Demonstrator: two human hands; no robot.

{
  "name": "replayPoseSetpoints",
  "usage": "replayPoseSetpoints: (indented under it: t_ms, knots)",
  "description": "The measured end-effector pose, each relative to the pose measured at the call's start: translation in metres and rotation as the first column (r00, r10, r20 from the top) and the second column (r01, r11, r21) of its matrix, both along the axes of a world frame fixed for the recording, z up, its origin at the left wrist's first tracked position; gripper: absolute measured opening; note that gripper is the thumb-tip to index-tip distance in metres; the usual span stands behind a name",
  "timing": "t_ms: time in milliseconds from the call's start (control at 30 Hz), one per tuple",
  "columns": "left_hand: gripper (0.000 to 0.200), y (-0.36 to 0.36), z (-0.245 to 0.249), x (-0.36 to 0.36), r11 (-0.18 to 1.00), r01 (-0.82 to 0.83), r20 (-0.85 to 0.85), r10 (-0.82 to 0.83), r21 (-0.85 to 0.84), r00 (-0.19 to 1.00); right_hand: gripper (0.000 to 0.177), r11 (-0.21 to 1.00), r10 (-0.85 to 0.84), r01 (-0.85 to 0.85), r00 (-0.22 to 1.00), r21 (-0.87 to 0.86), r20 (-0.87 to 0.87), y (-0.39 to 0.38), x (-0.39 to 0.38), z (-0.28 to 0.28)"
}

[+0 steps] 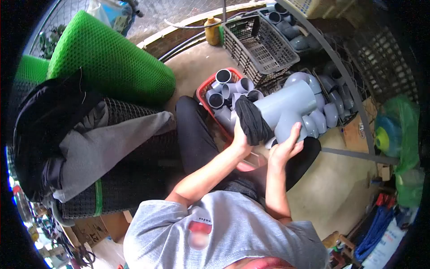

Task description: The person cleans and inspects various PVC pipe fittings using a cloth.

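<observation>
A large grey pipe tee fitting (289,105) rests over my lap. My right hand (285,147) grips the open end of its branch from below. My left hand (241,136) presses a dark black cloth (251,120) against the side of the fitting. Just behind it sits a red basket (202,95) packed with several smaller grey pipe fittings (226,89).
A dark wire basket (260,42) stands at the back, with more grey fittings (329,110) piled to the right. Green mesh rolls (107,58) and grey and black clothing (89,139) lie to the left. A yellow bottle (212,30) stands by the kerb. Bare concrete floor (336,188) is at the right.
</observation>
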State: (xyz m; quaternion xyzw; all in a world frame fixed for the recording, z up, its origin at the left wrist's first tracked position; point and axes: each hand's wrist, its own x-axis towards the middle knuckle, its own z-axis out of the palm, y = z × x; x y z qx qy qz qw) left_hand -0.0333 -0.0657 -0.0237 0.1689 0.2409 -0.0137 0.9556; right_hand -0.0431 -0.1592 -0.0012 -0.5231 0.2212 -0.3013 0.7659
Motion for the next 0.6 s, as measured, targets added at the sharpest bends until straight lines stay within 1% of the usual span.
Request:
replayPoseSetpoints:
  t_ms: [33,67,100,133,167,200,233,267,300,333,367,400,433,467,500,533,567,600]
  knots:
    - [0.031,-0.003,-0.009,-0.002,1.000,-0.021,-0.003,0.021,-0.007,1.000,0.045,0.999,-0.029,0.028,0.999,-0.023,-0.030,0.004,-0.002,-0.006]
    - [0.033,-0.004,-0.022,-0.003,0.999,-0.001,0.049,0.003,-0.033,0.999,0.048,0.992,-0.045,0.049,0.998,-0.115,0.037,0.006,-0.002,-0.016]
    - [0.035,-0.006,-0.036,-0.006,0.998,0.023,0.099,-0.017,-0.058,0.995,0.048,0.992,-0.030,0.034,0.999,-0.121,0.034,0.004,-0.001,-0.021]
    - [0.039,-0.007,-0.038,-0.013,0.995,0.080,0.013,-0.081,0.065,0.997,0.049,0.988,-0.029,0.031,0.999,-0.150,0.019,0.004,-0.002,-0.022]
    - [0.039,-0.007,-0.040,-0.018,0.996,0.072,0.006,-0.073,0.058,0.997,0.050,0.983,-0.031,0.031,1.000,-0.179,0.004,0.003,-0.003,-0.022]
    - [0.040,-0.006,-0.042,-0.020,0.936,0.109,0.026,-0.125,0.334,0.992,0.050,0.982,-0.026,0.025,1.000,-0.186,0.001,0.001,-0.001,-0.023]
    - [0.041,-0.006,-0.043,-0.022,0.802,0.131,0.034,-0.185,0.583,0.982,0.051,0.990,-0.033,0.030,0.999,-0.138,-0.026,-0.002,0.003,-0.025]
    - [0.037,-0.004,-0.044,-0.024,0.680,0.069,0.120,-0.227,0.730,0.967,0.051,0.995,-0.045,0.040,0.998,-0.091,-0.053,-0.005,0.007,-0.027]
    - [0.037,-0.002,-0.045,-0.025,0.688,0.074,0.121,-0.231,0.722,0.965,0.052,0.998,-0.057,0.053,0.995,-0.045,-0.082,-0.008,0.009,-0.028]
    - [0.032,0.004,-0.035,-0.024,0.665,0.036,0.187,-0.261,0.746,0.947,0.052,0.997,-0.064,0.060,0.994,-0.056,-0.083,-0.009,0.014,-0.024]
    - [0.029,0.011,-0.024,-0.022,0.643,-0.005,0.252,-0.293,0.766,0.922,0.051,0.991,-0.108,0.120,0.979,0.066,-0.172,-0.009,0.018,-0.017]
    - [0.027,0.024,-0.012,-0.020,0.622,0.097,0.119,-0.297,0.777,0.947,0.050,0.964,-0.140,0.191,0.955,0.183,-0.261,-0.012,0.020,-0.013]
    - [0.025,0.038,-0.005,-0.016,0.599,0.199,-0.015,-0.298,0.775,0.955,0.048,0.946,0.107,-0.051,0.981,0.319,-0.161,-0.033,0.020,-0.031]
    - [0.022,0.049,-0.012,-0.011,0.627,0.142,0.030,-0.255,0.766,0.967,0.048,0.877,0.211,-0.143,0.972,0.458,-0.102,-0.044,0.021,-0.045]
    - [0.018,0.060,-0.020,-0.006,0.651,0.083,0.071,-0.208,0.754,0.976,0.049,0.779,0.307,-0.233,0.951,0.582,-0.029,-0.051,0.022,-0.052]
    - [0.016,0.074,-0.023,-0.001,0.794,0.085,0.120,-0.195,0.602,0.973,0.043,0.736,0.251,-0.132,0.964,0.665,-0.087,-0.042,0.025,-0.035]
    - [0.015,0.082,-0.010,0.003,0.901,0.087,0.165,-0.171,0.424,0.971,0.043,0.738,0.250,-0.132,0.964,0.662,-0.086,-0.046,0.025,-0.040]
    - [0.017,0.081,0.005,0.000,0.836,0.023,0.233,-0.179,0.549,0.956,0.041,0.655,0.304,-0.197,0.952,0.729,-0.016,-0.052,0.025,-0.054]
